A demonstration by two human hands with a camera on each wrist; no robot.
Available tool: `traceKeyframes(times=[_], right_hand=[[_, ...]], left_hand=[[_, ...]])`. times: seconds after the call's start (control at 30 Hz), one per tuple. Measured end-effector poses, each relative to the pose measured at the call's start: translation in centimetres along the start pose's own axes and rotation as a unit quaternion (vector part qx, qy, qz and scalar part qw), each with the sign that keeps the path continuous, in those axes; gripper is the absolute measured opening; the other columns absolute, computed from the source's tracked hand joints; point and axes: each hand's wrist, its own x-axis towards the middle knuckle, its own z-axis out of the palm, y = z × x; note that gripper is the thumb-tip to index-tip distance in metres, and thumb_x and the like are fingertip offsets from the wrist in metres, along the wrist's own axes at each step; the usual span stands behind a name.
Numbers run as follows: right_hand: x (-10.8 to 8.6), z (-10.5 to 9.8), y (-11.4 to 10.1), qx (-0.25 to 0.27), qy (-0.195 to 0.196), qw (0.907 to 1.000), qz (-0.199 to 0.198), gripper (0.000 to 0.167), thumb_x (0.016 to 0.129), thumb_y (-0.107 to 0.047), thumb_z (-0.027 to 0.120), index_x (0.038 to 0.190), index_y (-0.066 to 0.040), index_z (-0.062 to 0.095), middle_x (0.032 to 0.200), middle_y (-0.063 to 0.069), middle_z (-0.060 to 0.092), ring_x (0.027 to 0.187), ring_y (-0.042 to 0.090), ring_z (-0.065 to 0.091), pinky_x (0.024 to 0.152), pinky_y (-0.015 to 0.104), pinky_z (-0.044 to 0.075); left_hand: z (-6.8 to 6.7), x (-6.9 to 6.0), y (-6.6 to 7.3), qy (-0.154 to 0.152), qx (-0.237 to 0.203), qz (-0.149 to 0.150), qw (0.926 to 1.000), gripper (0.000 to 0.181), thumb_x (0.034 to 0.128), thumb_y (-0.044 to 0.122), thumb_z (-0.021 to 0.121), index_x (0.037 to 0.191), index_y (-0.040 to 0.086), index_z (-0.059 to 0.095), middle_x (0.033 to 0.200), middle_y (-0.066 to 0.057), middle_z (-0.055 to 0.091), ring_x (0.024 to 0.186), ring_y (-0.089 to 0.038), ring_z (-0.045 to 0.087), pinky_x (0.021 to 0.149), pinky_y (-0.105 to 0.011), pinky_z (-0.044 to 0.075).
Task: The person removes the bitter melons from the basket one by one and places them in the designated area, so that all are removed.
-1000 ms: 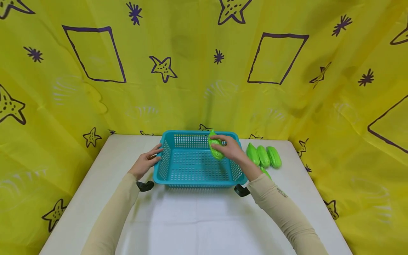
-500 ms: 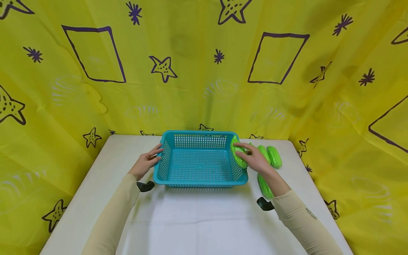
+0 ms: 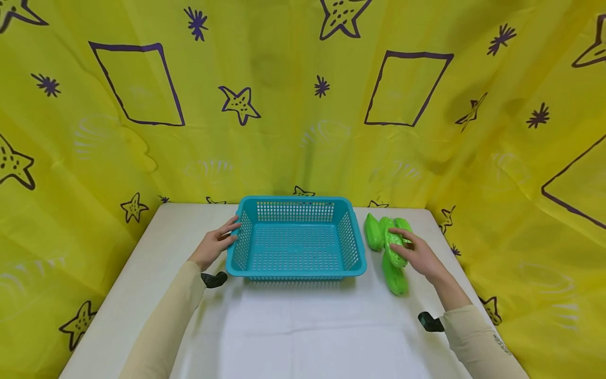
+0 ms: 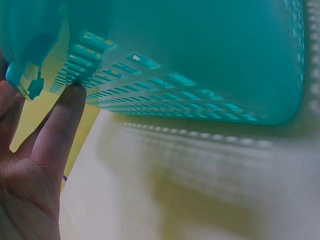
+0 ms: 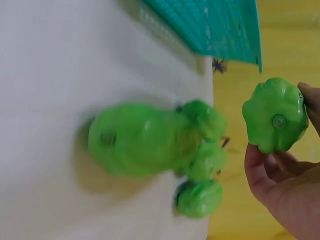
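Observation:
My right hand (image 3: 418,255) holds a light green, ridged bitter melon (image 3: 394,246) between thumb and fingers. In the right wrist view the held melon (image 5: 275,115) shows its round end and hangs off the table surface. Beneath and around it lie several more bitter melons: one nearest the basket (image 3: 374,232), one pointing toward the front (image 3: 395,278), others partly covered by the hand. A teal perforated plastic basket (image 3: 295,273) stands at the middle, with nothing visible inside. My left hand (image 3: 213,248) rests its extended fingers on the basket's left side, one fingertip touching the slotted wall (image 4: 165,82).
The white table (image 3: 293,331) ends at yellow curtains (image 3: 284,147) behind and at both sides, printed with stars and frames. Black wrist devices (image 3: 431,321) sit below each wrist.
My right hand has carried the bitter melon from above the basket's inside, over its right rim, to the melons on the right. My left hand stays on the basket, which has not moved.

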Motion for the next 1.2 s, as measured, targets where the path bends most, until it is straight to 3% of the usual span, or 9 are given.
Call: traceKeyframes(times=[0.1, 0.27, 0.47, 0.77, 1.2], right_hand=[[-0.4, -1.2, 1.3, -0.006, -0.004, 1.0, 0.001, 0.054, 0.1, -0.026, 0.057, 0.147, -0.004, 0.041, 0.151, 0.028, 0.03, 0.124, 0.052, 0.045, 0.085, 0.035, 0.051], [-1.6, -2.8, 3.6, -0.04, -0.017, 0.999, 0.012, 0.056, 0.1, -0.032, 0.057, 0.147, -0.005, 0.042, 0.151, 0.028, 0.032, 0.125, 0.053, 0.042, 0.093, 0.056, 0.046], [-2.8, -3.8, 5.4, -0.07, -0.042, 0.9966, 0.006, 0.052, 0.1, -0.031, 0.057, 0.144, -0.005, 0.046, 0.147, 0.026, 0.039, 0.124, 0.051, 0.042, 0.093, 0.061, 0.043], [-2.7, -3.0, 6.9, -0.063, -0.074, 0.9953, 0.005, 0.051, 0.099, -0.03, 0.059, 0.143, -0.006, 0.048, 0.148, 0.026, 0.038, 0.124, 0.051, 0.043, 0.097, 0.063, 0.041], [-2.5, -1.6, 8.8, -0.042, -0.066, 0.9968, 0.019, 0.052, 0.099, -0.03, 0.058, 0.143, -0.004, 0.047, 0.149, 0.029, 0.035, 0.126, 0.056, 0.039, 0.097, 0.066, 0.039]], left_hand=[[0.0, 0.0, 0.0, 0.002, 0.001, -0.003, 1.0, 0.05, 0.102, 0.02, 0.054, 0.149, 0.008, 0.042, 0.162, 0.008, 0.019, 0.143, -0.038, 0.028, 0.106, -0.051, 0.038], [0.2, 0.1, -0.3, 0.003, -0.006, 0.004, 1.0, 0.05, 0.1013, 0.019, 0.055, 0.148, 0.006, 0.043, 0.162, 0.004, 0.02, 0.142, -0.039, 0.029, 0.106, -0.051, 0.038], [0.5, -0.5, 0.2, -0.001, -0.015, 0.007, 0.9999, 0.049, 0.1018, 0.016, 0.054, 0.148, 0.004, 0.042, 0.162, 0.003, 0.02, 0.142, -0.04, 0.028, 0.107, -0.052, 0.036], [0.3, -1.4, 2.8, 0.0, -0.016, 0.005, 0.9999, 0.049, 0.101, 0.008, 0.052, 0.147, -0.004, 0.04, 0.162, -0.005, 0.019, 0.141, -0.044, 0.027, 0.106, -0.055, 0.035], [0.4, -1.0, 2.5, -0.007, -0.029, 0.013, 0.9995, 0.049, 0.1011, 0.007, 0.052, 0.147, -0.004, 0.039, 0.162, -0.004, 0.019, 0.141, -0.042, 0.029, 0.105, -0.052, 0.038]])
